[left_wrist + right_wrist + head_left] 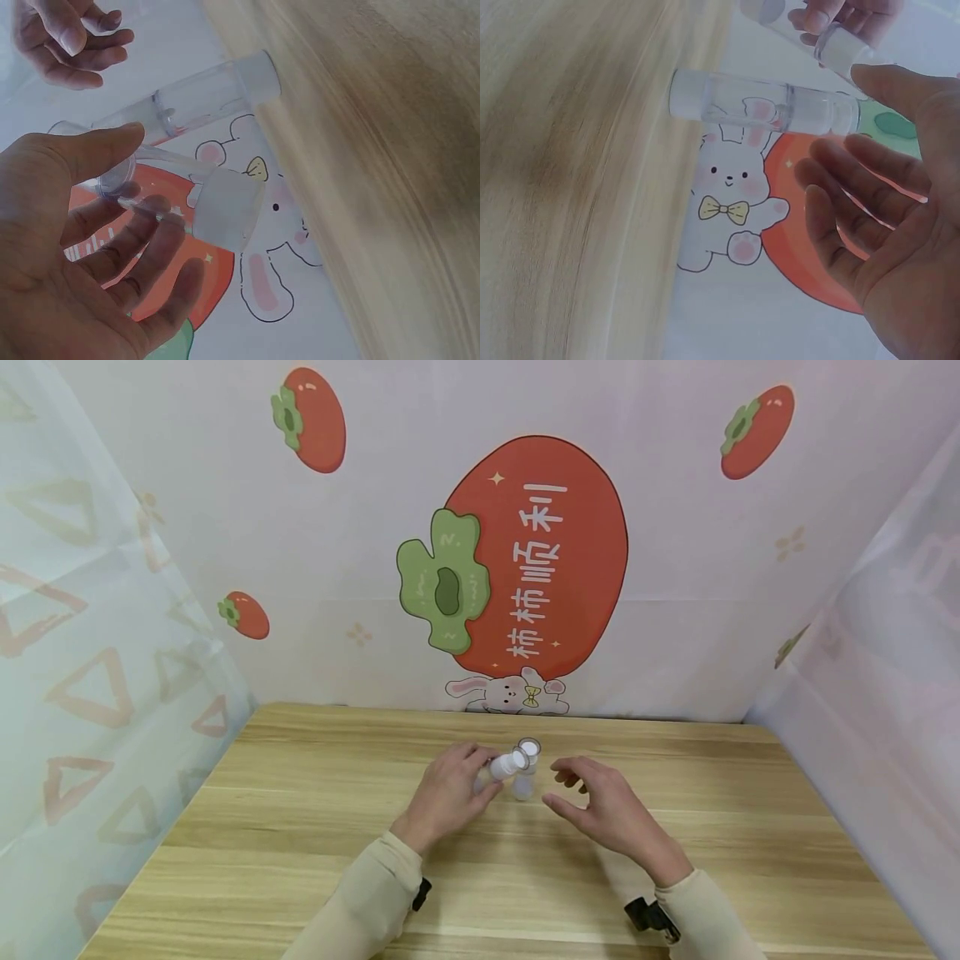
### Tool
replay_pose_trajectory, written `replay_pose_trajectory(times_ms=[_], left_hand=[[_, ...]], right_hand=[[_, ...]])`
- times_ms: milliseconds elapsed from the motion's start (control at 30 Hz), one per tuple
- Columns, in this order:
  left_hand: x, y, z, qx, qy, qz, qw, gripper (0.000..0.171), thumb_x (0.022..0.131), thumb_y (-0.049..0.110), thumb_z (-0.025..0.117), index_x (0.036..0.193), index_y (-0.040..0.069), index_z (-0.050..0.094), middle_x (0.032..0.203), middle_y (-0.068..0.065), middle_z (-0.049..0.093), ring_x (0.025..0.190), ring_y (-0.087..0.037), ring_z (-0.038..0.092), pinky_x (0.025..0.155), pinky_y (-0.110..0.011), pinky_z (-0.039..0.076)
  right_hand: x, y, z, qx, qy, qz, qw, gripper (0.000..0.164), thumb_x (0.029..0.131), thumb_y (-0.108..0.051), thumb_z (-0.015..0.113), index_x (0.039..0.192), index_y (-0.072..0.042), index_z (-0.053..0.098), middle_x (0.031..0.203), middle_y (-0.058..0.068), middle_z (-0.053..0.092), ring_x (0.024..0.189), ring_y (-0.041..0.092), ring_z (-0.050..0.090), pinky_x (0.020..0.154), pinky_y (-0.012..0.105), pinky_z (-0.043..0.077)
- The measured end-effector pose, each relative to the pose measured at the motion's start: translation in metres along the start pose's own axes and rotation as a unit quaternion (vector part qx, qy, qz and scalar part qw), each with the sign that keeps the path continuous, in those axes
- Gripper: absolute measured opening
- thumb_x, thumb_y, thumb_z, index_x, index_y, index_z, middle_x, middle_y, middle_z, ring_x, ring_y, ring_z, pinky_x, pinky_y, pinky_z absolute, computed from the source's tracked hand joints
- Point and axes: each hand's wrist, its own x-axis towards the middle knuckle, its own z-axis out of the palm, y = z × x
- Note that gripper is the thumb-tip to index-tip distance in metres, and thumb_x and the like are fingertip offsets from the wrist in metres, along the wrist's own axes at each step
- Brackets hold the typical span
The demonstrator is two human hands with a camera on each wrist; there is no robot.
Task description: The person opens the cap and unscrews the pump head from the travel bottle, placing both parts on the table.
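My left hand [448,793] pinches a small clear plastic bottle [504,767] with white ends between thumb and fingers. That bottle leans to the right, its white bottom [227,210] lifted above the table in the left wrist view. A second bottle of the same kind [750,101] stands upright on the table, just right of the held one. To the right of both, my right hand [606,802] hovers with fingers loosely bent and spread, holding nothing. In the right wrist view its fingertips lie close to the standing bottle's upper end.
The pale wooden table [300,860] reaches back to a white cloth backdrop [675,568] printed with persimmons and a rabbit. More printed cloth [97,652] hangs at the left side. A black wrist device [651,918] sits at the right cuff.
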Motion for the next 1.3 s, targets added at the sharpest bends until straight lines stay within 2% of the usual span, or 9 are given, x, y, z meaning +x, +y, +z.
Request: replay_pose_trajectory(times_ms=[300,500,667,833,1067,1300], left_hand=[[0.001,0.010,-0.007,0.038,0.015,0.025,0.9989,0.036,0.086,0.025,0.084,0.117,0.011,0.071,0.109,-0.005,0.065,0.103,-0.023,0.060,0.087,-0.045,0.053],[0.002,0.015,-0.008,0.049,0.034,0.044,0.9972,0.036,0.084,0.023,0.085,0.115,0.012,0.070,0.108,-0.006,0.063,0.101,-0.025,0.058,0.085,-0.044,0.053],[0.002,0.019,-0.009,0.061,0.031,0.056,0.9961,0.038,0.083,0.023,0.086,0.116,0.013,0.070,0.109,-0.006,0.062,0.100,-0.024,0.059,0.082,-0.041,0.053],[0.003,0.025,-0.012,0.070,0.028,0.070,0.9947,0.039,0.084,0.021,0.085,0.119,0.013,0.067,0.111,-0.006,0.060,0.096,-0.021,0.059,0.078,-0.036,0.054],[0.005,0.030,-0.014,0.086,0.048,0.105,0.9896,0.040,0.083,0.020,0.087,0.116,0.010,0.068,0.111,-0.008,0.060,0.092,-0.021,0.061,0.076,-0.034,0.056],[0.005,0.032,-0.015,0.080,0.066,0.118,0.9876,0.039,0.082,0.018,0.087,0.114,0.011,0.068,0.109,-0.009,0.061,0.091,-0.022,0.062,0.075,-0.034,0.057]], right_hand=[[0.000,-0.002,-0.001,0.000,0.025,-0.027,0.999,0.043,0.084,-0.028,0.085,0.119,-0.011,0.065,0.100,-0.006,0.067,0.089,0.012,0.064,0.071,0.029,0.055],[0.002,-0.006,-0.002,0.005,0.040,-0.040,0.998,0.048,0.083,-0.027,0.087,0.121,-0.011,0.062,0.100,-0.006,0.065,0.087,0.008,0.061,0.069,0.026,0.055],[0.003,-0.008,-0.001,0.008,0.058,-0.063,0.996,0.056,0.080,-0.025,0.089,0.126,-0.010,0.060,0.104,-0.002,0.066,0.086,0.011,0.063,0.069,0.026,0.055],[0.005,-0.012,-0.003,0.014,0.063,-0.069,0.996,0.061,0.079,-0.025,0.090,0.129,-0.011,0.058,0.110,-0.003,0.065,0.087,0.011,0.063,0.070,0.026,0.055],[0.008,-0.018,-0.005,0.026,0.062,-0.092,0.994,0.058,0.080,-0.022,0.089,0.127,-0.008,0.060,0.112,-0.003,0.064,0.089,0.016,0.063,0.071,0.027,0.056],[0.012,-0.020,-0.004,0.026,0.069,-0.117,0.990,0.048,0.081,-0.015,0.087,0.121,-0.007,0.063,0.106,-0.003,0.065,0.088,0.014,0.062,0.070,0.030,0.056]])
